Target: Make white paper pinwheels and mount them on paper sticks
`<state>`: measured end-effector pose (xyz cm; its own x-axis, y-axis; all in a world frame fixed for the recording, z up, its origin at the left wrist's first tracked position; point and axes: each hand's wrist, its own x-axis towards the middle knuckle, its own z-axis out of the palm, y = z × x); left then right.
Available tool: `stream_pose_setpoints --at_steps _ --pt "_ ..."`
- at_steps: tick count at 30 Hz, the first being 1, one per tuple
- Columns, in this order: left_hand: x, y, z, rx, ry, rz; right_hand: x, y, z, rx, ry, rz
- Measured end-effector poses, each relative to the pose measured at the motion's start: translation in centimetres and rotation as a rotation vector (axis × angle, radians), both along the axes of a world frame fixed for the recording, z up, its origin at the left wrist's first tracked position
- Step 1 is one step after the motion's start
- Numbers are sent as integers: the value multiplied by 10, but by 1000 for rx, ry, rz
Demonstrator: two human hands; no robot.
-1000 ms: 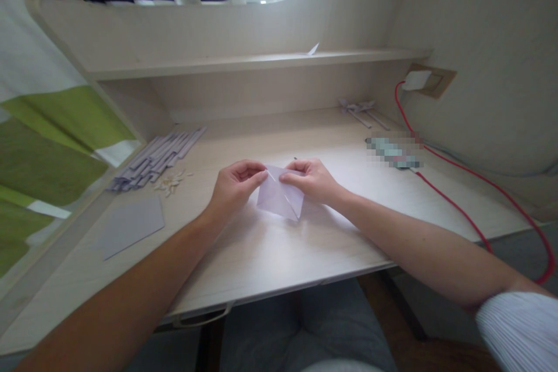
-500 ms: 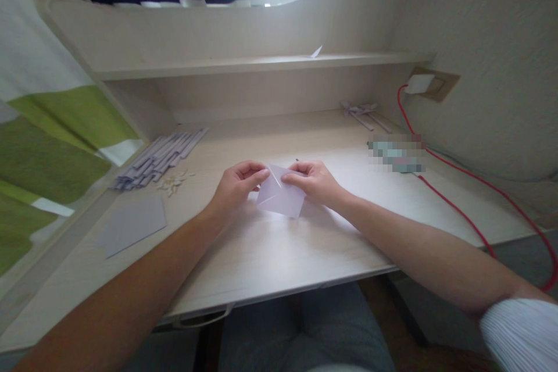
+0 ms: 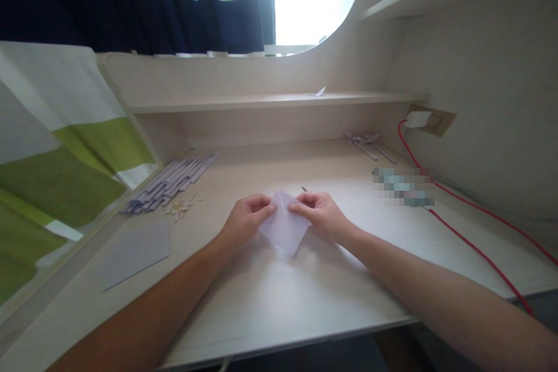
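A folded sheet of pale lilac paper (image 3: 285, 231) is held up just above the desk, its creases catching the light and a corner pointing down toward me. My left hand (image 3: 249, 218) pinches its left edge between thumb and fingers. On the opposite edge, my right hand (image 3: 320, 214) grips it the same way, with the thumb lying on the front face. The fingertips behind the paper are hidden. Just beyond my right hand, the dark tip of a thin object (image 3: 304, 189) shows; its kind cannot be made out.
At left lie a stack of flat paper sheets (image 3: 137, 256), many rolled paper sticks (image 3: 174, 181) and small pale scraps (image 3: 181, 207). Folded paper pieces with sticks (image 3: 365, 140) lie back right. A red cable (image 3: 475, 253) crosses the right side from a white plug (image 3: 418, 120).
The paper has turned so that its corner points down, and both thumbs sit closer to its upper edges. My view has tilted upward, showing more of the curtain and window.
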<state>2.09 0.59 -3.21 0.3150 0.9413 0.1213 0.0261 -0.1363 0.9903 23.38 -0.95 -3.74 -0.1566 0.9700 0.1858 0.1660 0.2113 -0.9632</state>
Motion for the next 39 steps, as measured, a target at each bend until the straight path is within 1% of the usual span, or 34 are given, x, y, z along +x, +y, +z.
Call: stream_pose_setpoints --at_steps 4,9,12,14,16,19,21,25,28,30,31,32,34,39 --pt "-1 1 2 18 43 -7 -1 -2 0 52 -11 1" --pt "-2 6 0 16 149 -47 2 2 -1 128 -83 -100" --pt "-10 16 1 14 216 -50 1 10 2 175 -154 -148" --pt "-22 23 7 17 268 -48 -5 18 8 203 -211 -134" --pt "-41 30 17 2 336 -80 -15 29 14 221 -266 -93" --pt "-75 37 36 -40 423 -151 -37 58 20 223 -345 -62" --pt "-99 36 49 -60 468 -150 -55 82 19 207 -404 -34" --pt "-149 27 67 -97 512 -54 -102 121 8 167 -550 82" --pt "-189 20 72 -112 493 68 -143 134 0 163 -640 179" --pt "-212 18 71 -159 334 285 -168 138 -3 181 -688 237" --pt "-221 18 69 -169 259 374 -180 139 -4 195 -711 262" --pt "-228 18 66 -170 202 442 -190 140 -5 212 -731 285" --pt "-238 21 61 -158 142 515 -208 141 -4 246 -770 313" --pt "-240 27 55 -136 109 558 -235 146 0 327 -834 319"
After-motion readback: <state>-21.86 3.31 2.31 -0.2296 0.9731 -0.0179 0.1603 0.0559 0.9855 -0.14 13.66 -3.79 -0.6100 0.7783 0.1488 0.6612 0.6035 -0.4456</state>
